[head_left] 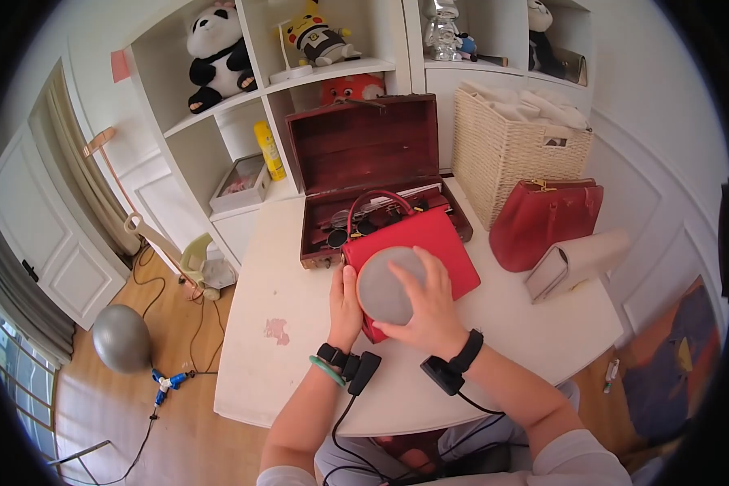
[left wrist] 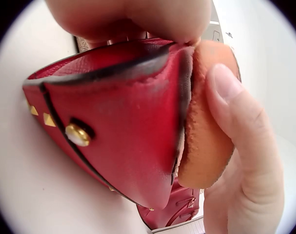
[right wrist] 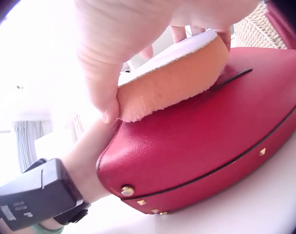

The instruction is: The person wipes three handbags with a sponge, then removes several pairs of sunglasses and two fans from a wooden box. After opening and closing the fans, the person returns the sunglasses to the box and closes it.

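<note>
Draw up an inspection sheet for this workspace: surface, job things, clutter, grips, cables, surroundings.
Surface: white tabletop; pinkish blotch left of the work.
Job things: bright-red leather-look handbag with gold studs; round grey-faced, orange-edged foam pad against its face.
Clutter: open dark-red box-shaped case holding eyewear; dark-red two-handled handbag; pale flap handbag.
Grips: left grip holds the bright-red handbag's side; right grip holds the pad.
Cables: black cables run down from black wrist-worn devices; blue connector on the wooden floor.
Surroundings: white shelving with plush toys; cream woven basket; shiny grey ball on the floor.
</note>
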The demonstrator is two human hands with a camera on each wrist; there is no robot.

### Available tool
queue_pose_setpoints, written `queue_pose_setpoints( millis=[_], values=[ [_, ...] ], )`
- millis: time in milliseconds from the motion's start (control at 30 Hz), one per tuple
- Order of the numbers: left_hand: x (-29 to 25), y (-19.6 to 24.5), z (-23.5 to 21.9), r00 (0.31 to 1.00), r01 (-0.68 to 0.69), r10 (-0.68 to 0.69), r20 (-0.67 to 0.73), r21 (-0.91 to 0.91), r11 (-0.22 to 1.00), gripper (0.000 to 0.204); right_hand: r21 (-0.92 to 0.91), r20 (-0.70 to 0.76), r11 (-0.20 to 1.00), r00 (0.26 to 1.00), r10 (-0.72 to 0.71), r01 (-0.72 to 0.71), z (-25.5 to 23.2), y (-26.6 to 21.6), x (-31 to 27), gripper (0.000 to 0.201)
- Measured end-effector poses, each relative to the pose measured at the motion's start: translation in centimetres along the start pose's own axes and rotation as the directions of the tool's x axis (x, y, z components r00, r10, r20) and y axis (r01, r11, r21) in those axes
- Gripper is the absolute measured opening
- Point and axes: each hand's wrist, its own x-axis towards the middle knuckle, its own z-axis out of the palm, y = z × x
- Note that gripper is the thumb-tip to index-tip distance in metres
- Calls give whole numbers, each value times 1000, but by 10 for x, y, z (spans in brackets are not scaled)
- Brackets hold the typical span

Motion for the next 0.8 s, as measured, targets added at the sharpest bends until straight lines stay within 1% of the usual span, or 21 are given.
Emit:
queue_pose_setpoints(
  millis=[67, 100, 167, 200, 233, 300, 333, 433, 467, 567, 600, 633, 667, 700, 733, 767, 800],
  values=[
    [-1, 2, -3, 998, 48, -47, 38, -4, 999, 41, -20, 25, 1000, 1000, 2, -2, 3, -2, 1, 85],
    [-1, 1, -3, 998, 49, -49, 32, -4, 999, 41, -17, 29, 1000, 1000, -1, 1, 4, 4, 2, 85],
    [-1, -1, -1, 999, 40, -40, 10, -31, 999, 43, -45, -124, 990, 984, 127, -133, -2, 26, 6, 83],
    [-1, -3, -1, 999, 53, -53, 15, -38, 998, 45, -95, -162, 973, 968, 194, -211, -7, 33, 7, 82],
    [-1, -1, 0, 998, 59, -59, 14, -40, 997, 45, -98, -156, 972, 968, 196, -213, -9, 36, 5, 82],
    [-3, 6, 3, 995, 95, -95, 11, -63, 993, 45, -108, -202, 970, 961, 191, -216, -13, 42, 1, 81],
    [-3, 3, 4, 995, 99, -98, 17, -64, 993, 45, -106, -172, 981, 975, 143, -163, -13, 35, -3, 81],
    [-2, -2, 1, 995, 93, -91, 25, -86, 992, 44, -39, 60, 997, 996, 66, -63, -8, 0, -17, 86],
    [-1, 0, -1, 996, 79, -76, 35, -77, 994, 43, -7, 120, 998, 990, 70, -69, -7, -11, -24, 87],
    [-1, 2, -1, 996, 71, -66, 54, -94, 993, 41, 17, 135, 999, 990, 38, -41, -7, -14, -34, 86],
    [0, -2, -2, 998, 54, -50, 47, -85, 995, 42, -19, 82, 999, 995, 49, -47, -8, -2, -32, 85],
    [0, -4, -2, 999, 38, -35, 41, -76, 996, 43, -18, 86, 999, 995, 51, -49, -10, 10, -30, 85],
    [0, -3, -2, 998, 41, -38, 40, -77, 996, 43, -57, -4, 988, 989, 146, -146, -14, 22, -27, 84],
    [0, -1, -1, 997, 65, -63, 37, -76, 995, 44, -88, -98, 966, 967, 235, -243, -17, 33, -25, 84],
    [-1, 0, 1, 996, 90, -87, 33, -77, 993, 44, -101, -135, 960, 959, 247, -261, -22, 42, -23, 83],
    [-1, -1, 1, 995, 91, -89, 33, -81, 993, 44, -105, -134, 960, 960, 247, -261, -22, 42, -25, 83],
    [0, -3, 0, 995, 100, -97, 37, -88, 991, 45, -93, -117, 973, 972, 202, -213, -22, 39, -27, 84]
  ],
)
